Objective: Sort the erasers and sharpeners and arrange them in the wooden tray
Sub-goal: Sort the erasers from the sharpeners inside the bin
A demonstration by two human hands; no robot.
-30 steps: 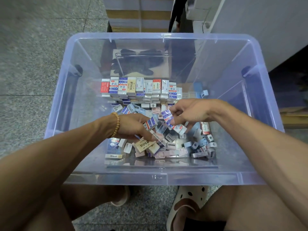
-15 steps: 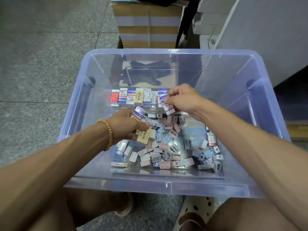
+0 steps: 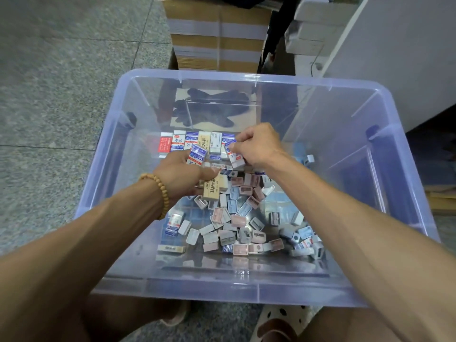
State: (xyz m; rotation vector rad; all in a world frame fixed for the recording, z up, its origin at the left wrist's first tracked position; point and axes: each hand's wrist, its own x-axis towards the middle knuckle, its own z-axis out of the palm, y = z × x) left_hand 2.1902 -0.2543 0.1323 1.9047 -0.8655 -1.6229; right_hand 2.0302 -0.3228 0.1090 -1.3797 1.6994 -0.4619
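Observation:
Inside a clear blue plastic tub [image 3: 407, 183] lies a loose heap of small sharpeners [image 3: 237, 218], pink, blue and grey, mixed with boxed erasers. A neat row of upright erasers [image 3: 187, 141] lines the far side. My left hand [image 3: 180, 176], with a bead bracelet at the wrist, grips several erasers, a blue-and-white one [image 3: 197, 155] on top and a tan one [image 3: 213, 187] below. My right hand [image 3: 259, 144] pinches a blue-and-white eraser [image 3: 234, 156] at the right end of the row. The tray under the pile is mostly hidden.
Stacked cardboard boxes [image 3: 217, 35] stand behind the tub, and a white cabinet [image 3: 399, 53] is at the right. Grey tiled floor [image 3: 56, 82] spreads to the left. My knees and a spotted slipper [image 3: 278, 322] sit at the tub's near edge.
Both hands have lifted from the loose pile and moved toward the far row. The right hand carried its eraser to the row's right end; the left followed with its handful.

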